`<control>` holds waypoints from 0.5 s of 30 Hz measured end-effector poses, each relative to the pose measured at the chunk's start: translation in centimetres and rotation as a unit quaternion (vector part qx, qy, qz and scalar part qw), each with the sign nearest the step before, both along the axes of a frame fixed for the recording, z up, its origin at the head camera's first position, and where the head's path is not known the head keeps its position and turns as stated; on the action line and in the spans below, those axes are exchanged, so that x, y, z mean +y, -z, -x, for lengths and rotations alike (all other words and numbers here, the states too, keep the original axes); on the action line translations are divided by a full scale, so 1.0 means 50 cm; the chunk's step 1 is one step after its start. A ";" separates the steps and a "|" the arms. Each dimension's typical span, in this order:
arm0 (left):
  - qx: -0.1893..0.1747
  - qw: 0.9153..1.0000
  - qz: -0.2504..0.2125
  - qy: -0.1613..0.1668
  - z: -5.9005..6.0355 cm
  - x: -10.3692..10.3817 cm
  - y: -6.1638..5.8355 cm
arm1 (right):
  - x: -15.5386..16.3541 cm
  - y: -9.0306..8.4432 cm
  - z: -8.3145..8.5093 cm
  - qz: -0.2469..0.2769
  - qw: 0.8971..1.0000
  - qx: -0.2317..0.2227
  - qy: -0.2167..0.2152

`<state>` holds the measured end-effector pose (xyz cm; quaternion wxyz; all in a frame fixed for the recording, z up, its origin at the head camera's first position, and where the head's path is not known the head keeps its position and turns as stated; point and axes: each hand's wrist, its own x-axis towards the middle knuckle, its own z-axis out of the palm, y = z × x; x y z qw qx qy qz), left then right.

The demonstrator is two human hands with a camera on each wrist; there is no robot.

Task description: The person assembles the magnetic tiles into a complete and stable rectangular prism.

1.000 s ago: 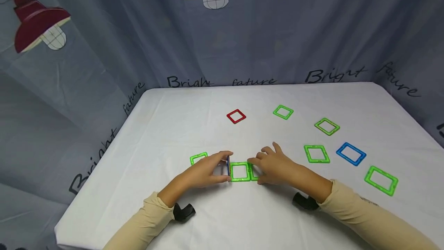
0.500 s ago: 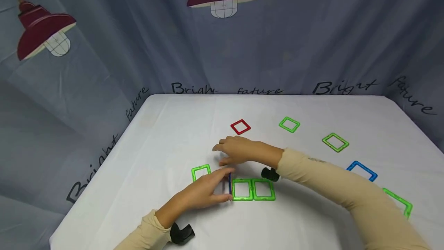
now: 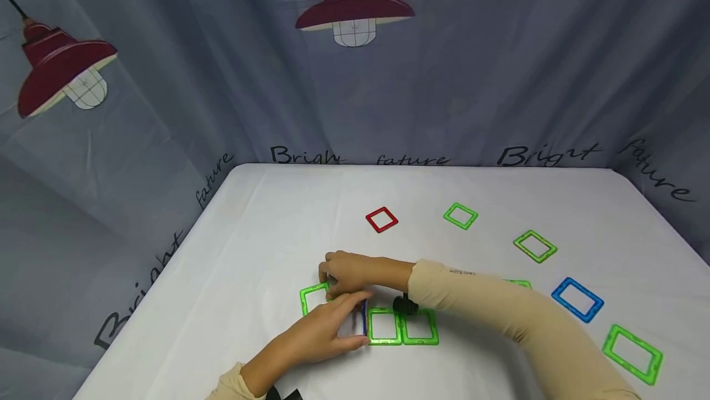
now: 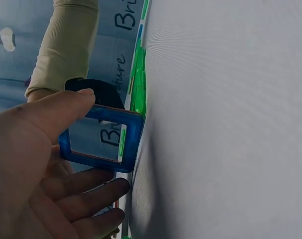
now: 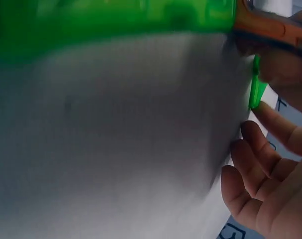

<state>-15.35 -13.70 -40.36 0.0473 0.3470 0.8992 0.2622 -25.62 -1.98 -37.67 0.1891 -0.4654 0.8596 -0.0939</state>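
Head: table [image 3: 266, 233] viewed from above, forward-down, well back. Wrist views: table skimmed close-up, turned sideways. Upright blue frame [image 4: 133, 142] shared by head, left wrist.

Left hand [image 3: 318, 333] sits just left of the upright blue frame [image 4: 132, 142], your thumb on its near edge, forefinger on its far one, pinching! Your right arm [image 3: 471, 301] stretches in from the frame's right, right hand [image 3: 350, 270] beyond it, fingers curved downward.
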 end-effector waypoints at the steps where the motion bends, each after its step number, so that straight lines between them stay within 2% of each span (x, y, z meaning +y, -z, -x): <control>1: -0.002 1.000 -0.003 0.001 -0.001 0.000 0.001 | 0.001 0.002 -0.003 0.009 1.000 -0.013 0.009; 4: -0.004 1.000 -0.003 0.006 -0.009 -0.002 0.009 | 0.001 0.010 -0.015 0.016 0.999 -0.019 0.028; 9: 0.014 1.000 -0.003 0.012 -0.021 -0.006 0.018 | -0.009 0.018 -0.035 -0.010 0.999 0.016 0.039; 12: 0.034 0.999 -0.009 0.015 -0.016 -0.007 0.017 | -0.014 0.014 -0.031 -0.018 0.998 0.012 0.052; 15: 0.048 0.999 -0.015 0.020 -0.005 -0.005 0.008 | -0.008 0.002 -0.015 -0.004 0.997 -0.018 0.077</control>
